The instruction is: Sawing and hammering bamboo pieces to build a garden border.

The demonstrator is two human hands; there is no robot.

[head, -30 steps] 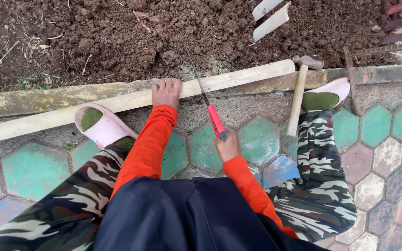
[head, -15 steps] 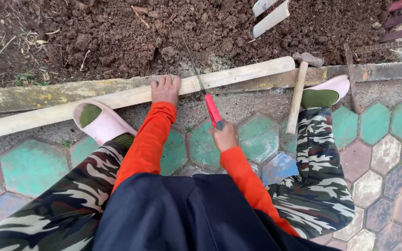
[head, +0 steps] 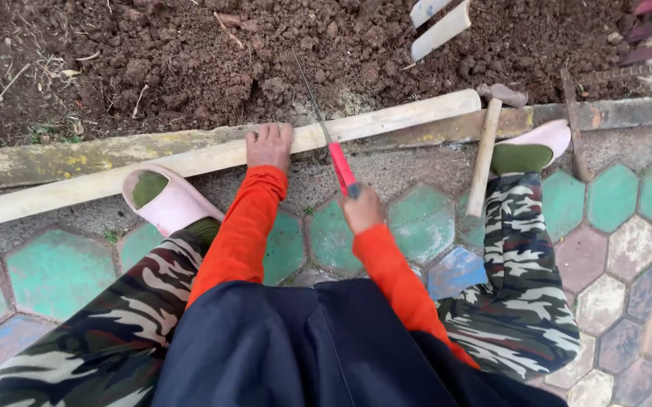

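Pale wooden pole (head: 190, 162) lies along the concrete curb (head: 77, 158); left hand (head: 269, 145) presses flat on it, fingers together, right hand (head: 361, 208) clamped on the red-handled saw (head: 326, 143), blade across the pole just right of that hand. Cut depth unclear, pole apparently still whole. Hammer (head: 488, 143) further right; soil (head: 190, 60) beyond, hexagonal pavers (head: 612, 196) nearside.

Long pale wooden pole (head: 386, 120), lying slantwise along curb edge beside soil. Red-handled saw (head: 329, 147), thin blade crossing pole, tip out over the dirt.

Daylit hexagonal paving (head: 604, 203), green and reddish, beside dark tilled soil (head: 190, 60).
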